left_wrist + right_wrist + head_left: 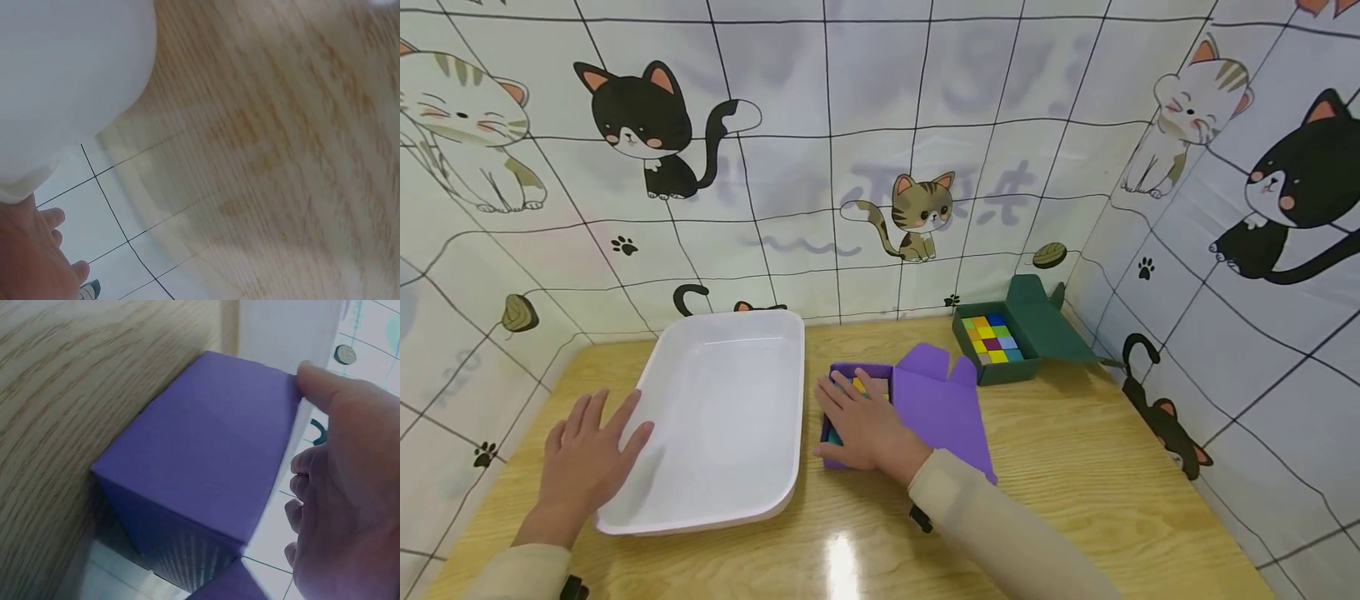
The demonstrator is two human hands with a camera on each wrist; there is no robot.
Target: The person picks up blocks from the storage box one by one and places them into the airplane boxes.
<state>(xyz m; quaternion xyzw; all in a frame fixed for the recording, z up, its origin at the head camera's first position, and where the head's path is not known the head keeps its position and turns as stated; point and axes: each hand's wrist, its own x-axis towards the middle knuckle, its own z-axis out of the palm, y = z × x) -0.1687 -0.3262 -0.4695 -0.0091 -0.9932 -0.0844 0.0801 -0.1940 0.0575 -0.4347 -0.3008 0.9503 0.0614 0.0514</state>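
My left hand (583, 458) lies over the left rim of a white plastic tray (722, 417), fingers spread. The left wrist view catches that hand (31, 256) at its lower left corner, beneath the tray's rounded side (69, 62). My right hand (872, 429) reaches over an opened purple box (850, 369) holding colored blocks (882, 385), most of them covered by the hand. In the right wrist view the thumb of the right hand (356, 475) meets the upper edge of the purple box (206, 444); the other fingers extend past it, loosely bent.
The purple box's lid (943, 417) is folded out to the right on the wooden table (1090, 467). Behind it stands a dark green box (1000, 373), lid open, with rows of colored blocks (992, 337). Cat-print cloth (790, 183) walls the table's back and sides.
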